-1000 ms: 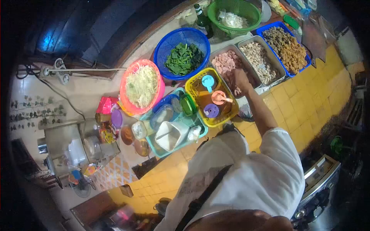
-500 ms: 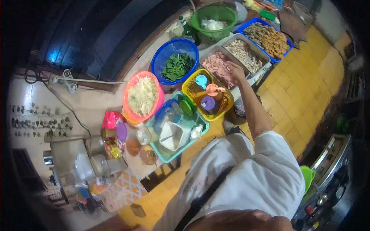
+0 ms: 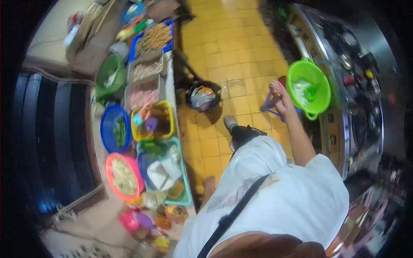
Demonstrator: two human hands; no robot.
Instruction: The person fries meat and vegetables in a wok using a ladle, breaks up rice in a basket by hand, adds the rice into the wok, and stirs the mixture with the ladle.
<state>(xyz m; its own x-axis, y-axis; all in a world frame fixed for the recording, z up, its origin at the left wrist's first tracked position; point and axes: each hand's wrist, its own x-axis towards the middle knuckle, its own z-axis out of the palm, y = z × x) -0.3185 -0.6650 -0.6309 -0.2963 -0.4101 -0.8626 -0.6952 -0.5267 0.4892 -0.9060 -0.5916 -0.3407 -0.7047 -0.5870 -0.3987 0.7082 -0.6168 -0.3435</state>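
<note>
My right hand is out over the floor, just left of a bright green colander, with no clear gap between them. Its fingers look stretched out, though blurred, and nothing shows in them. White stuff lies inside the colander along with a green piece. Below and behind the hand is a purple frame-like object, partly covered by it. A blurred bit of skin beside my white trousers may be my left hand; its fingers cannot be made out.
Along the left, a counter carries a yellow basin, a pink basin, a blue basket, a turquoise tray and trays of food. A bag-lined bin stands on yellow floor tiles. A stove is at right.
My view has swung right. My right hand has left the pink pieces in the counter tray and is now beside the green colander across the aisle.
</note>
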